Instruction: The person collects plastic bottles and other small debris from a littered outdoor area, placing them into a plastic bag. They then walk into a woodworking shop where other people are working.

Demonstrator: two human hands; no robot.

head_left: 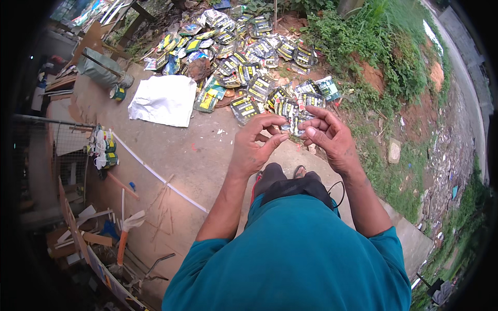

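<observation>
Both my hands are raised close together in front of my body, above the near edge of a heap of flattened plastic packets (259, 88). My left hand (254, 144) has its thumb and index finger curved toward each other. A small shiny bit shows at its fingertips, too small to name. Facing it, my right hand (334, 142) is closed, with thumb and fingers bent together. Whatever lies between the two hands blends with the black, yellow and silver packets behind, so I cannot make it out.
A white sheet or sack (163, 101) lies left of the heap, with a green tin (118, 93) beyond it. Scrap wood and an orange-wrapped pole (122, 248) stand at lower left. A white strip (161, 173) crosses the concrete. Green plants (358, 57) grow at right.
</observation>
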